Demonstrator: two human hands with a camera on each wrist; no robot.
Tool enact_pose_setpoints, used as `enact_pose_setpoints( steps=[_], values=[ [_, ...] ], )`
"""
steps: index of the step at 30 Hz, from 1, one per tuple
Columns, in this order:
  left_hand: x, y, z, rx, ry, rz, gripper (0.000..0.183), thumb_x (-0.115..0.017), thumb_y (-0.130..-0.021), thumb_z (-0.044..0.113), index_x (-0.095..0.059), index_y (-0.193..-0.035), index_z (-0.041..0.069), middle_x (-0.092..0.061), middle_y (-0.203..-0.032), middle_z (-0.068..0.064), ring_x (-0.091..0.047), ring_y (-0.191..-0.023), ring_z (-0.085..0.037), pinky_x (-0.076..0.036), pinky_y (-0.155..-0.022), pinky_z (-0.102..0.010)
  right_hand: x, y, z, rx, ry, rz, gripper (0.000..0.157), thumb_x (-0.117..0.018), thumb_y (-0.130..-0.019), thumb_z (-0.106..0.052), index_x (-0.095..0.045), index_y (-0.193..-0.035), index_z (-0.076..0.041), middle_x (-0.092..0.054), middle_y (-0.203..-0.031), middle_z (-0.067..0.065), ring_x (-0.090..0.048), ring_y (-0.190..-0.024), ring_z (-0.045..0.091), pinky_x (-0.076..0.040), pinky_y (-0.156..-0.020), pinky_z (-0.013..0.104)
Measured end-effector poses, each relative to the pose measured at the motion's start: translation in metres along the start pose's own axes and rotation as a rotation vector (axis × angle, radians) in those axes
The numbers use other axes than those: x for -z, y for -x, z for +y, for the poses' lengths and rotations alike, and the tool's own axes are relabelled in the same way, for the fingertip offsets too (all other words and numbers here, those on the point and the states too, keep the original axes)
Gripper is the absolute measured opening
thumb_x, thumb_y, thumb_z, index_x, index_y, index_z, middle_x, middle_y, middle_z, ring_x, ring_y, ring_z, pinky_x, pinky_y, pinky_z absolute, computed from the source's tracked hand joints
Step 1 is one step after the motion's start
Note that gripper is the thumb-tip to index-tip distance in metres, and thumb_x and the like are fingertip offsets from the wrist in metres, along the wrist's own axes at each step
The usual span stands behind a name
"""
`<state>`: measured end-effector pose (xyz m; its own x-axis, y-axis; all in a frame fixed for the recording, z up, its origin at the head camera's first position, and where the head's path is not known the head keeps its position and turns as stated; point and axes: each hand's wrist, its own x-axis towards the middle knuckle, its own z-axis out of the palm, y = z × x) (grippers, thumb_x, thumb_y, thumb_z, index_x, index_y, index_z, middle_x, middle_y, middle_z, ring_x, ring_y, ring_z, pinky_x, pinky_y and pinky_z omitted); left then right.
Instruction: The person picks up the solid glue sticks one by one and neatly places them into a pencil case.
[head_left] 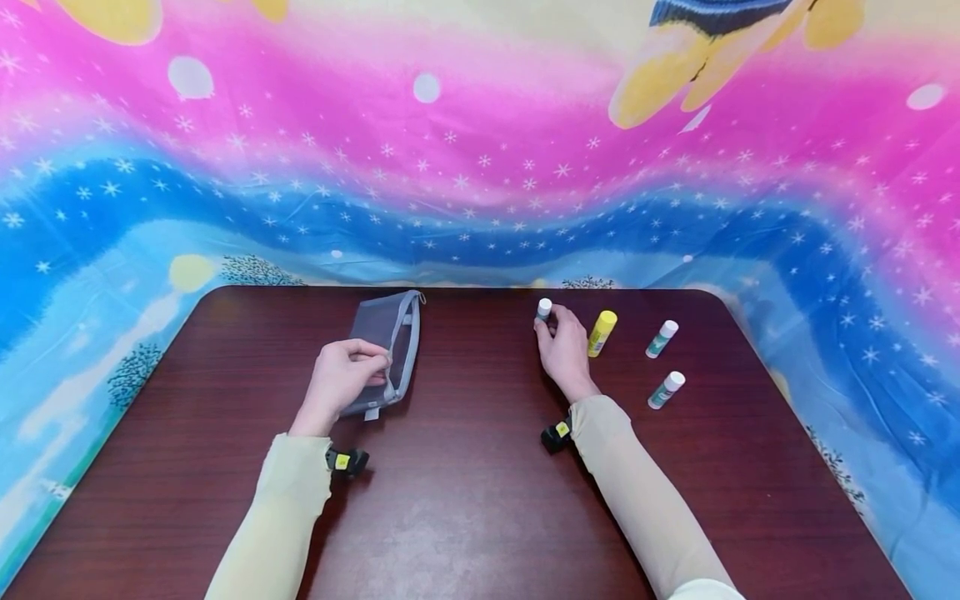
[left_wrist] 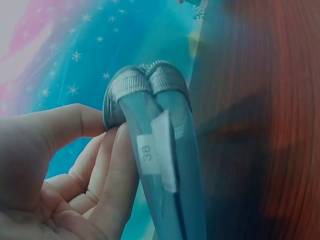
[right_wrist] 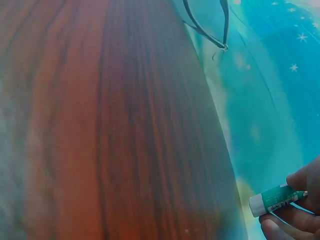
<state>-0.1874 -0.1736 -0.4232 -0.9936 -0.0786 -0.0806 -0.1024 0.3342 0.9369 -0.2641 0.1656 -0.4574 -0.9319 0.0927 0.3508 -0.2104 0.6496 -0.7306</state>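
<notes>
My left hand (head_left: 339, 379) pinches the opening edge of a grey see-through zip pouch (head_left: 372, 332) at the left of the table. In the left wrist view, thumb and fingers grip the zipped rim, and a white tag (left_wrist: 146, 154) marked 38 hangs off the pouch's end. On the other side, my right hand (head_left: 567, 348) holds a glue stick (head_left: 544, 309) with a white cap. Its green label shows in the right wrist view, thumb on one side and fingers on the other. Right beside that hand, a yellow glue stick (head_left: 603, 332) stands upright.
Two more white-capped green glue sticks, one farther back (head_left: 663, 339) and one nearer (head_left: 667, 390), stand to the right on the dark red-brown table (head_left: 465, 500). A colourful printed cloth (head_left: 480, 167) hangs behind the table's back edge and around its sides.
</notes>
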Motion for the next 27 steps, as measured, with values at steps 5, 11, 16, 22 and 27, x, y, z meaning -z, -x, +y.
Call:
enact_pose_setpoints(
  steps=[5, 11, 16, 22, 27],
  values=[
    [-0.008, 0.000, 0.003, -0.021, 0.030, -0.013, 0.018, -0.074, -0.093, 0.009, -0.074, -0.106, -0.004, -0.075, -0.096, -0.017, -0.073, -0.075, -0.021, -0.062, -0.071, -0.030, 0.002, 0.002, -0.003, 0.005, -0.009, -0.006, 0.026, -0.065, -0.101, -0.012, -0.064, -0.122, 0.003, -0.065, -0.115, 0.019, -0.066, -0.105, 0.033, -0.056, -0.091, 0.044],
    [-0.013, -0.001, 0.006, -0.040, 0.035, -0.028, 0.018, -0.073, -0.093, 0.009, -0.074, -0.106, -0.004, -0.075, -0.096, -0.015, -0.073, -0.074, -0.022, -0.062, -0.071, -0.030, 0.005, 0.004, -0.008, 0.009, -0.030, -0.001, 0.026, -0.065, -0.101, -0.011, -0.065, -0.123, 0.002, -0.065, -0.112, 0.016, -0.068, -0.103, 0.030, -0.057, -0.090, 0.039],
    [-0.016, 0.000, 0.009, -0.038, 0.048, -0.031, 0.018, -0.073, -0.093, 0.009, -0.074, -0.106, -0.003, -0.075, -0.095, -0.015, -0.073, -0.073, -0.022, -0.062, -0.071, -0.029, 0.007, 0.005, -0.010, 0.013, -0.048, 0.002, 0.027, -0.066, -0.101, -0.010, -0.066, -0.123, 0.003, -0.065, -0.112, 0.016, -0.069, -0.101, 0.028, -0.058, -0.089, 0.038],
    [-0.017, 0.002, 0.012, -0.048, 0.069, -0.027, 0.016, -0.073, -0.093, 0.008, -0.074, -0.105, -0.003, -0.075, -0.092, -0.015, -0.073, -0.073, -0.023, -0.062, -0.070, -0.030, 0.010, 0.006, -0.014, 0.027, -0.065, 0.001, 0.030, -0.066, -0.100, -0.011, -0.066, -0.127, 0.003, -0.065, -0.112, 0.015, -0.069, -0.099, 0.027, -0.058, -0.087, 0.039],
    [-0.018, 0.004, 0.016, -0.046, 0.067, -0.022, 0.015, -0.074, -0.093, 0.009, -0.075, -0.105, 0.000, -0.075, -0.090, -0.013, -0.073, -0.072, -0.023, -0.062, -0.070, -0.030, 0.011, 0.006, -0.017, 0.055, -0.059, 0.012, 0.033, -0.067, -0.100, -0.012, -0.066, -0.131, 0.002, -0.066, -0.108, 0.014, -0.069, -0.098, 0.026, -0.058, -0.087, 0.037]
  ],
)
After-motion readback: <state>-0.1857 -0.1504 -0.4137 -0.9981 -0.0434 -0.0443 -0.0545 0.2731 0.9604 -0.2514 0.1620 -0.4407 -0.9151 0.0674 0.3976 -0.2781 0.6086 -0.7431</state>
